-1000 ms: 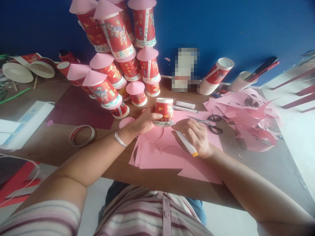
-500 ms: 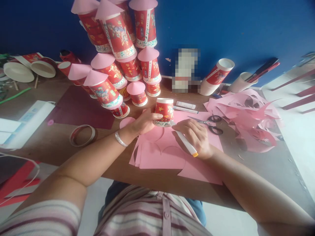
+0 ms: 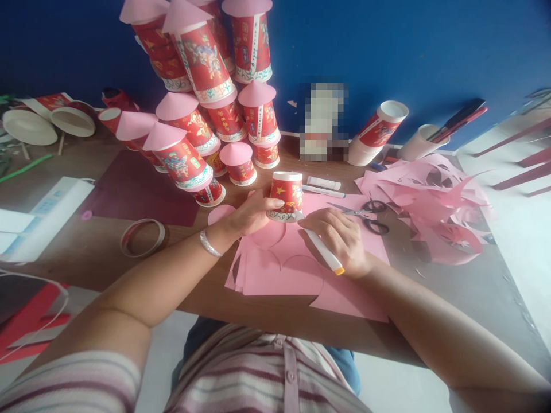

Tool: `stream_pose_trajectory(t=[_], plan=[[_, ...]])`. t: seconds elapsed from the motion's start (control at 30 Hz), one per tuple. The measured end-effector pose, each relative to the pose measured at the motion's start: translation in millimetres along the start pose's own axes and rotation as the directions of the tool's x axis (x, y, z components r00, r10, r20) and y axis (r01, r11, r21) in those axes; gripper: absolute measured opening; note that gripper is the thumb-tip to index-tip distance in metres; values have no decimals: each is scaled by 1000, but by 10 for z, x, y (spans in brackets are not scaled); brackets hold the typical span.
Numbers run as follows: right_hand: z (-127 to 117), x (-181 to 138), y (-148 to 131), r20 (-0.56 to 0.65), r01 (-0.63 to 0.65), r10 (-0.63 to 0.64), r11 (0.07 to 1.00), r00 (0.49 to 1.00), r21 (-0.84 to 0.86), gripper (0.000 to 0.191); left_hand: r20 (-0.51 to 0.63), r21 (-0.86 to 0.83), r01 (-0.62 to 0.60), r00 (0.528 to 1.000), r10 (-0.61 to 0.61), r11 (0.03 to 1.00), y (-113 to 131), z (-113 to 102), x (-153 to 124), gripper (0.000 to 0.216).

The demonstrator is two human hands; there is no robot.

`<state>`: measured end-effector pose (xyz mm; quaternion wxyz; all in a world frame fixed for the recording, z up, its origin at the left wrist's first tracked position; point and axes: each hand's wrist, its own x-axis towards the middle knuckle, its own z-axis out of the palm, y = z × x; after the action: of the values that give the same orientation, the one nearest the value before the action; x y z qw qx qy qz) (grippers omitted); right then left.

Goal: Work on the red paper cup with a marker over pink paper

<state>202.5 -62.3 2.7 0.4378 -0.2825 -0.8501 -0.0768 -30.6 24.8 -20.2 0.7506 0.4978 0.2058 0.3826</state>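
My left hand (image 3: 255, 213) is closed round a red paper cup (image 3: 287, 192) with gold stars and a white rim at its top. Green scrolls are drawn along the cup's white lower band. In my right hand (image 3: 338, 236) is a white marker (image 3: 322, 250) with an orange end, its tip at or close to the cup's lower edge; I cannot tell if they touch. Beneath both hands lie sheets of pink paper (image 3: 279, 281) with circles cut or marked in them. Black-handled scissors (image 3: 373, 217) rest on the paper just right of my right hand.
Stacked red paper cups with pink cone tops (image 3: 202, 63) rise at the back left. Pink paper scraps (image 3: 447, 201) heap on the right. A tape roll (image 3: 142, 237) lies left of my left forearm. Behind stand a leaning red cup (image 3: 381, 132) and a pen holder (image 3: 424, 142).
The whole view has shifted very slightly. Both hands, the cup and the marker keep nearly the same places relative to each other.
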Motion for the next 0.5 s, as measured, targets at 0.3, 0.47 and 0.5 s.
stream_pose_trajectory(t=[0.3,0.47,0.5], plan=[[18,-23,20,-40,7,-7,1000,999,1,42,-12,0,15,1000,-15,1000,28,24,0,30],[7,-25,-1,-38,20,-20,1000,999,2,38,-15,-21,-11,1000,11,1000,20,24,12,39],[6,-23,-4,-36,21,-21,1000,999,-2,36,-12,-24,-6,1000,6,1000,18,20,13,40]])
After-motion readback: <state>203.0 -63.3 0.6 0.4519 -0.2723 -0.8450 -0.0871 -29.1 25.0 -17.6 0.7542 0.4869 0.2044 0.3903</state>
